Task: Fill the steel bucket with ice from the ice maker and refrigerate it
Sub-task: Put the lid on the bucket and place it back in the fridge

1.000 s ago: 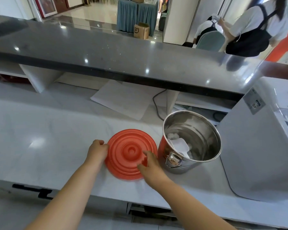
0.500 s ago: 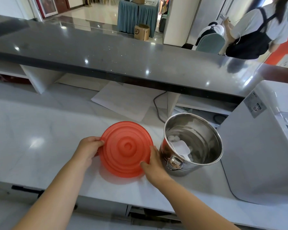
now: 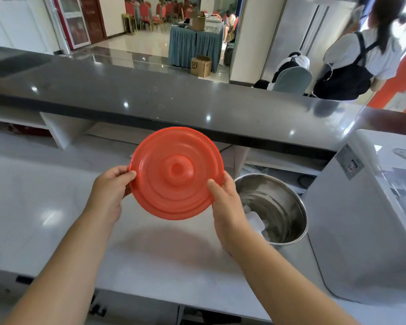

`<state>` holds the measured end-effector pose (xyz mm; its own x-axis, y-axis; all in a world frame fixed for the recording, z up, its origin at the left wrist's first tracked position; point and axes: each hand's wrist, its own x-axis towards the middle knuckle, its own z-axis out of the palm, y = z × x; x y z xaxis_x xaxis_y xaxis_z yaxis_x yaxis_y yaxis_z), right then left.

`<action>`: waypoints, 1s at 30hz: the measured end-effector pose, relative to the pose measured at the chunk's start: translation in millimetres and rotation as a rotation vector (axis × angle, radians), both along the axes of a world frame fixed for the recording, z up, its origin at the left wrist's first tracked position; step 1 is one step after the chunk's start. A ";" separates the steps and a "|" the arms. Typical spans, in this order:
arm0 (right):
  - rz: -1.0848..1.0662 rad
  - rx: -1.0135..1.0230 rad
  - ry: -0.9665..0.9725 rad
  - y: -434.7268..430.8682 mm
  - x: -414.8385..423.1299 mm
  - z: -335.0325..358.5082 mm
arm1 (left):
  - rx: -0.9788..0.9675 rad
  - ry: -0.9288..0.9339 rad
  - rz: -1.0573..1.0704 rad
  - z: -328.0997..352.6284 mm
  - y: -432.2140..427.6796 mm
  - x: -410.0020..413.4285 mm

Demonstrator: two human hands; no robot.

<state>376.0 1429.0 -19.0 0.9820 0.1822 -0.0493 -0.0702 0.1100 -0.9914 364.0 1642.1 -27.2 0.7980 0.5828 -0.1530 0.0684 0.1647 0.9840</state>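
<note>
A round red plastic lid (image 3: 176,172) with raised rings is held in the air above the white counter, tilted toward me. My left hand (image 3: 110,186) grips its left rim and my right hand (image 3: 227,202) grips its right rim. To the right of the lid, the open steel bucket (image 3: 288,207) stands on the counter with ice and a white scoop (image 3: 256,220) inside. My right hand and wrist hide the bucket's near left side. The white ice maker (image 3: 370,214) sits right beside the bucket.
A dark raised bar top (image 3: 174,102) runs across behind the white counter (image 3: 45,207). A black cable (image 3: 224,147) shows under the bar top. A person in a white top (image 3: 359,57) stands beyond the bar at the upper right.
Both hands took the red lid by its rim and lifted it off the counter. It now hangs higher and tilted, a little closer to the bucket.
</note>
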 end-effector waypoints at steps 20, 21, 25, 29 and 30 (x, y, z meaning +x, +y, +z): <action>-0.374 0.173 0.137 -161.3 10.6 41.7 | 0.060 -0.207 -0.434 7.4 -143.1 26.0; -0.398 0.098 0.133 -166.2 9.0 37.0 | 0.072 -0.196 -0.459 3.7 -146.2 25.9; -0.478 -0.165 0.114 -177.2 5.6 23.8 | 0.180 -0.172 -0.523 -4.0 -154.7 23.3; -0.497 -0.194 0.082 -176.3 3.1 15.2 | 0.356 -0.185 -0.529 -4.8 -156.7 19.2; -0.492 -0.193 0.080 -175.3 2.7 12.9 | 0.387 -0.190 -0.522 -5.1 -157.0 18.3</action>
<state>378.7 1253.6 -6.1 0.9410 -0.3184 -0.1146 -0.1323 -0.0346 -0.9906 382.3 1485.1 -32.3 0.9822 0.0984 0.1597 -0.1364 -0.2100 0.9681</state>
